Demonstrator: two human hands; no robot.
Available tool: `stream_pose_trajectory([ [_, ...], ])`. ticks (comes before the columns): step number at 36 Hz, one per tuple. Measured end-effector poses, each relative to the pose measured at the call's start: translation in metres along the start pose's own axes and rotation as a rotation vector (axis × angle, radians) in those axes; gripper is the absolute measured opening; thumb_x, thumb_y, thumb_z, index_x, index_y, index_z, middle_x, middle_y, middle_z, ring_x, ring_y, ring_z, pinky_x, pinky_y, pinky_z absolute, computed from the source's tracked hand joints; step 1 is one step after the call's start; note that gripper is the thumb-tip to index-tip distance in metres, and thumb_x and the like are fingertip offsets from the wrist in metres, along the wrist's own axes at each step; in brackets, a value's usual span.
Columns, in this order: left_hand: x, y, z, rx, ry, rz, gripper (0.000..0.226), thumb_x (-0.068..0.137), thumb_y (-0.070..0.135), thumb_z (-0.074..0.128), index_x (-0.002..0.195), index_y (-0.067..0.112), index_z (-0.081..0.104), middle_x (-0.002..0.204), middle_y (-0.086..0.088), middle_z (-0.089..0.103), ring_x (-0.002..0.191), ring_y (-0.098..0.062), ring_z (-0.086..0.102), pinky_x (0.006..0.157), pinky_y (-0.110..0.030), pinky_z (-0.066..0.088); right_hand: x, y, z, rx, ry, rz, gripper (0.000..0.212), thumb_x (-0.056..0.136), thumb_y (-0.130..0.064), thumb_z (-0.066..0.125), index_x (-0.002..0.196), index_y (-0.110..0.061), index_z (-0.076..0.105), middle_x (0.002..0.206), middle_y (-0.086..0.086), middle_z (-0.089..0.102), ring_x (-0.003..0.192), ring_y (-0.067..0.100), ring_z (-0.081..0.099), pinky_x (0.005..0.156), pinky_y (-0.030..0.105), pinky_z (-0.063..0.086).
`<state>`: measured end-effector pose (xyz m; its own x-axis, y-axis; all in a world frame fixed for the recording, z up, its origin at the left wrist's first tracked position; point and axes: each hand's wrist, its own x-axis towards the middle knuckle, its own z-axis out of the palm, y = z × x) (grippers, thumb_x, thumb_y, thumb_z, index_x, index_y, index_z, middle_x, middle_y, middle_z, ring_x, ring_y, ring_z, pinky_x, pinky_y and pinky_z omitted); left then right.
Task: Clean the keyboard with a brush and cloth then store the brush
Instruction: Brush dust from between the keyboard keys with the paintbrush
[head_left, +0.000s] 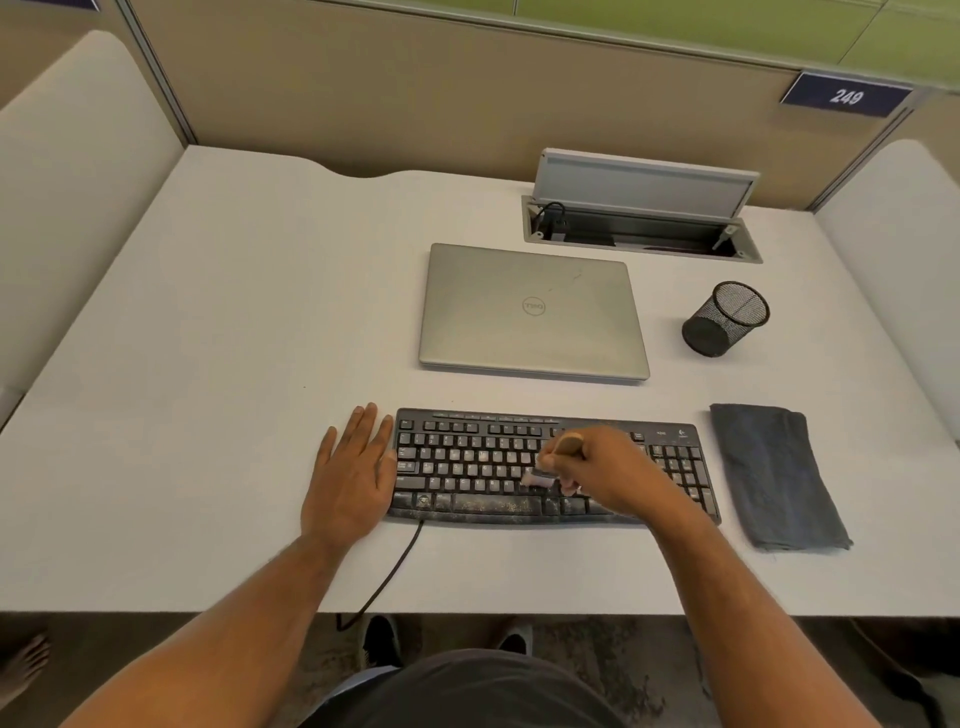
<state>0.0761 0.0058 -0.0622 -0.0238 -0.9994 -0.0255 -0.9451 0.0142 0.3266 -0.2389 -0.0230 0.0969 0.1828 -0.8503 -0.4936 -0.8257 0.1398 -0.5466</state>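
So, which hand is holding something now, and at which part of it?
The right hand holds the brush by its wooden handle, bristles down on the keyboard. The left hand holds nothing; it lies flat at the keyboard's left end.

I see the black keyboard (519, 467) lying flat near the counter's front edge, pale dust speckling its bottom row, a wooden-handled brush (550, 465) tilted with its light bristles down on the middle keys, and the dark grey cloth (774, 475) folded flat just to its right.
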Motion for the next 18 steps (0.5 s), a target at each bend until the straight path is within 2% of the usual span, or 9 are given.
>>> stream_pose_trajectory([
  [3, 0.0, 0.0, 0.0, 0.003, 0.0, 0.003, 0.066, 0.104, 0.046, 0.006, 0.162, 0.022, 0.024, 0.17, 0.003, 0.013, 0.157, -0.01, 0.002, 0.128, -0.041, 0.005, 0.0, 0.009, -0.005, -0.058, 0.001, 0.03, 0.015, 0.102, -0.037, 0.064, 0.096, -0.032, 0.077, 0.084, -0.007, 0.076, 0.082, 0.012, 0.072, 0.078, 0.031, 0.057],
  [6, 0.0, 0.0, 0.0, 0.007, 0.003, 0.004, 0.065, 0.104, 0.046, 0.007, 0.161, 0.021, 0.025, 0.17, 0.003, 0.014, 0.157, -0.011, 0.004, 0.128, -0.043, 0.008, -0.002, 0.019, -0.017, -0.128, 0.007, 0.067, 0.015, 0.103, -0.032, 0.063, 0.1, -0.03, 0.078, 0.085, -0.013, 0.073, 0.083, 0.007, 0.069, 0.085, 0.034, 0.057],
  [11, 0.001, 0.0, -0.001, 0.008, 0.009, 0.005, 0.065, 0.104, 0.044, 0.009, 0.16, 0.02, 0.031, 0.169, 0.001, 0.019, 0.157, -0.013, 0.01, 0.128, -0.044, 0.011, -0.006, 0.033, -0.033, -0.22, 0.037, 0.12, 0.017, 0.102, -0.033, 0.063, 0.094, -0.028, 0.077, 0.076, -0.01, 0.072, 0.08, 0.01, 0.069, 0.081, 0.032, 0.056],
  [13, 0.0, 0.0, -0.001, 0.014, 0.005, 0.006, 0.065, 0.104, 0.044, 0.009, 0.16, 0.02, 0.029, 0.169, 0.001, 0.018, 0.157, -0.013, 0.008, 0.128, -0.044, 0.01, -0.006, 0.032, -0.035, -0.167, 0.054, 0.104, 0.016, 0.101, -0.033, 0.064, 0.092, -0.029, 0.077, 0.077, -0.009, 0.074, 0.079, 0.009, 0.07, 0.08, 0.032, 0.056],
  [16, 0.0, 0.0, 0.0, 0.018, -0.001, 0.005, 0.065, 0.104, 0.044, 0.008, 0.161, 0.021, 0.028, 0.17, 0.001, 0.017, 0.157, -0.013, 0.007, 0.128, -0.043, 0.009, -0.006, 0.025, -0.029, -0.03, 0.029, 0.055, 0.014, 0.101, -0.034, 0.067, 0.093, -0.031, 0.077, 0.073, -0.012, 0.073, 0.068, -0.002, 0.067, 0.07, 0.025, 0.051],
  [18, 0.0, 0.0, 0.0, 0.016, 0.002, 0.006, 0.065, 0.104, 0.044, 0.009, 0.161, 0.021, 0.029, 0.17, 0.001, 0.017, 0.157, -0.013, 0.008, 0.128, -0.044, 0.01, -0.004, 0.023, -0.021, -0.011, 0.01, 0.036, 0.015, 0.101, -0.036, 0.066, 0.094, -0.03, 0.077, 0.072, -0.015, 0.072, 0.066, -0.006, 0.067, 0.069, 0.023, 0.048],
])
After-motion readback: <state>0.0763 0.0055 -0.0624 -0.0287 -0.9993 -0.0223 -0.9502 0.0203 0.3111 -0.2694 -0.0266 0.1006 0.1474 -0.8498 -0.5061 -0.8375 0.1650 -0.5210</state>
